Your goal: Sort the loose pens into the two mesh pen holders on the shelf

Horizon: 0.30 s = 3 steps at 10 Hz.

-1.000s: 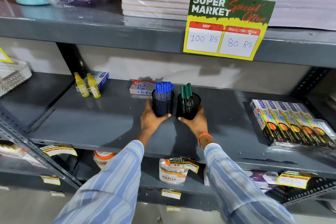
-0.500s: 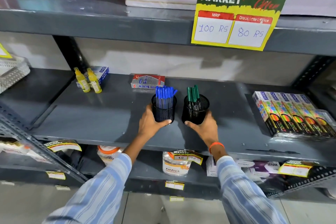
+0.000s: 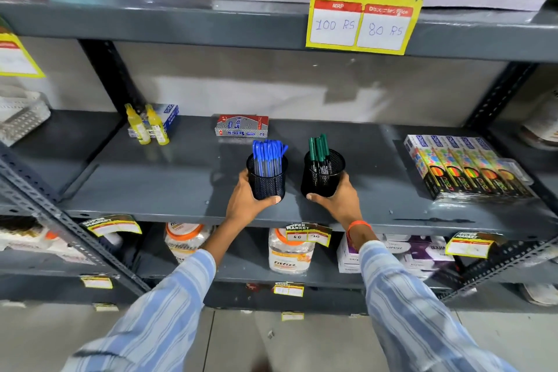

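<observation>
Two black mesh pen holders stand side by side on the grey middle shelf (image 3: pixel 151 184). The left holder (image 3: pixel 268 181) is full of blue-capped pens (image 3: pixel 268 154). The right holder (image 3: pixel 324 175) holds several green-capped pens (image 3: pixel 318 148) and tilts slightly to the right. My left hand (image 3: pixel 246 202) wraps the left holder from its left side and front, thumb across the base. My right hand (image 3: pixel 339 199) grips the right holder from its right side and front. No loose pens lie on the shelf.
Behind the holders lies a red and grey pen box (image 3: pixel 242 125). Two yellow glue bottles (image 3: pixel 148 124) stand at the back left before a blue box. Colourful pencil packs (image 3: pixel 462 166) fill the right side. A price sign (image 3: pixel 365 6) hangs from the shelf above.
Both hands have drawn the two holders from the back of the shelf toward its front edge, still side by side. The right holder now tilts a little.
</observation>
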Motion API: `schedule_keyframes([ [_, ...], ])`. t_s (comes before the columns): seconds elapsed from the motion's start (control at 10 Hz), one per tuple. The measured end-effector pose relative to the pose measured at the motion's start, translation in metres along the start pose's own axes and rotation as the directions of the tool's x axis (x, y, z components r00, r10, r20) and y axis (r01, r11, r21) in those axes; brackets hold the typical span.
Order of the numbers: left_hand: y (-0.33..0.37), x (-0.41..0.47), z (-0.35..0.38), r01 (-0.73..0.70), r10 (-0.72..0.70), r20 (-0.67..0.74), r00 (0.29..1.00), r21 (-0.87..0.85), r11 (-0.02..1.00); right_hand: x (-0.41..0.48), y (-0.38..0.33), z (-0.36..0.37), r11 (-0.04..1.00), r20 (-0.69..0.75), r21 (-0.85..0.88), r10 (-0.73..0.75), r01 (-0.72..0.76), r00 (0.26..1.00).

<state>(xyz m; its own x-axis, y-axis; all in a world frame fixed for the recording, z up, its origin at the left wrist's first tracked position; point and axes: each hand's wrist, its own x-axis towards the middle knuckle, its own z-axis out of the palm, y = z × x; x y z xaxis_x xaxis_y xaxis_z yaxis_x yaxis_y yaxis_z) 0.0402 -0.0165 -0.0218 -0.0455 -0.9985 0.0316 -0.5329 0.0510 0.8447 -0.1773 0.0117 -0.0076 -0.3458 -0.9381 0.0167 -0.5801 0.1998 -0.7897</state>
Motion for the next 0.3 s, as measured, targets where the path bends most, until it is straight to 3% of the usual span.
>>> schedule_keyframes([
  [0.1,0.007,-0.01,-0.004,0.044,-0.045,0.043,0.998,0.028,0.999,-0.007,-0.002,-0.008,1.0,0.032,-0.016,-0.012,0.012,0.999],
  [0.2,0.024,-0.025,-0.008,0.105,-0.12,0.071,0.99,0.189,0.976,-0.015,-0.007,-0.026,0.99,0.083,-0.142,0.023,-0.011,0.996],
  [0.3,0.045,-0.045,-0.01,0.151,-0.181,0.08,0.98,0.295,0.943,-0.029,-0.015,-0.043,0.987,0.165,-0.156,0.054,-0.028,0.985],
])
